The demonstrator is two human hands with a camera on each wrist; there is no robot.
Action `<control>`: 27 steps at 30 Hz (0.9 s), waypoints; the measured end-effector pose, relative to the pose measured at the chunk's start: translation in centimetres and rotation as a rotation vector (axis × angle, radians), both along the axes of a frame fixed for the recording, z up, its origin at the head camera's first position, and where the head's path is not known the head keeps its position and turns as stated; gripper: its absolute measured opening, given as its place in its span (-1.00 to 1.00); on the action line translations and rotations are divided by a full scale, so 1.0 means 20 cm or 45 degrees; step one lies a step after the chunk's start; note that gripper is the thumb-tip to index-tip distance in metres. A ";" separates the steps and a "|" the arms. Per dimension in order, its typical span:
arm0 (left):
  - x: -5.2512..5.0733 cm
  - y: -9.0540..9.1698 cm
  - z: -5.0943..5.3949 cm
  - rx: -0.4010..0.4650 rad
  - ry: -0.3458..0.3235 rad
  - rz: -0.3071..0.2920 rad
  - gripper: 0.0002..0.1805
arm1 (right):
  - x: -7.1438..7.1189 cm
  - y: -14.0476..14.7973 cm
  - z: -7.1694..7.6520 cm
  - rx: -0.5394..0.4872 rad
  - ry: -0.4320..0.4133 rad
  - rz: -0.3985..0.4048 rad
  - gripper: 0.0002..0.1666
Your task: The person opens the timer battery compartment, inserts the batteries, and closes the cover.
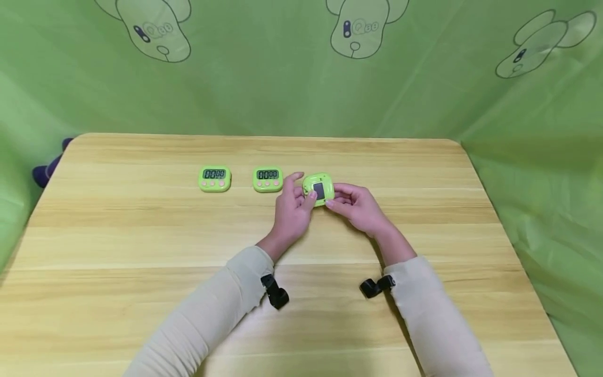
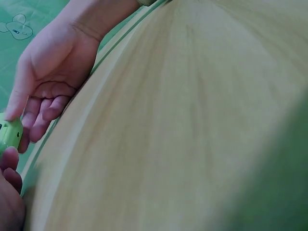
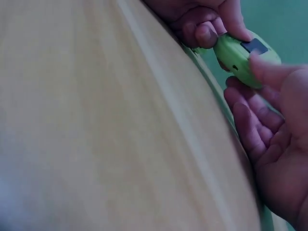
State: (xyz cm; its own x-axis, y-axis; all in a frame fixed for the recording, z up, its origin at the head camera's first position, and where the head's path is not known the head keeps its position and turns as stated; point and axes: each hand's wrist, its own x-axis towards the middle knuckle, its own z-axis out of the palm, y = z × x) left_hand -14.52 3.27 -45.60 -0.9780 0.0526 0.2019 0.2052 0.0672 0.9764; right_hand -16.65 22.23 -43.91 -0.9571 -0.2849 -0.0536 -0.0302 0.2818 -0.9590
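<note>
A green digital timer (image 1: 325, 184) is held between both hands over the back part of the table, its back with a dark square panel facing up. My left hand (image 1: 293, 212) holds its left side, thumb across the back and index finger extended away. On the right side, my right hand (image 1: 360, 209) pinches the edge between thumb and fingers. The right wrist view shows the held timer (image 3: 236, 53) with both thumbs on its back. Only part of the timer (image 2: 10, 134) enters the left wrist view. Its display side is hidden.
Two more green timers lie face up to the left, displays showing zeros: one timer (image 1: 268, 179) near the left hand, another timer (image 1: 214, 179) farther left. A wooden table (image 1: 141, 251) bears them. Green printed cloth (image 1: 282, 94) hangs behind and at the sides.
</note>
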 end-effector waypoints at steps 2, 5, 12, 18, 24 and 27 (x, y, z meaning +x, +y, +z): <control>0.00 0.01 0.00 0.012 0.011 0.008 -0.55 | 0.01 0.01 -0.01 -0.045 0.052 0.013 -0.52; 0.00 0.01 0.00 -0.081 0.037 0.055 -0.57 | 0.01 0.01 -0.02 -0.192 0.062 -0.037 -0.48; -0.01 0.02 0.00 -0.270 0.061 0.011 -0.31 | 0.01 0.03 -0.03 -0.284 0.137 -0.143 -0.45; 0.00 0.02 0.00 -0.297 0.030 0.009 -0.16 | 0.02 0.04 -0.02 -0.414 0.108 -0.084 -0.44; 0.00 0.02 0.01 -0.181 -0.083 0.096 -0.36 | 0.01 0.02 -0.02 -0.328 0.118 -0.241 -0.42; -0.01 0.03 0.01 -0.169 -0.092 0.127 -0.48 | 0.00 0.00 -0.03 -0.224 0.141 -0.336 -0.45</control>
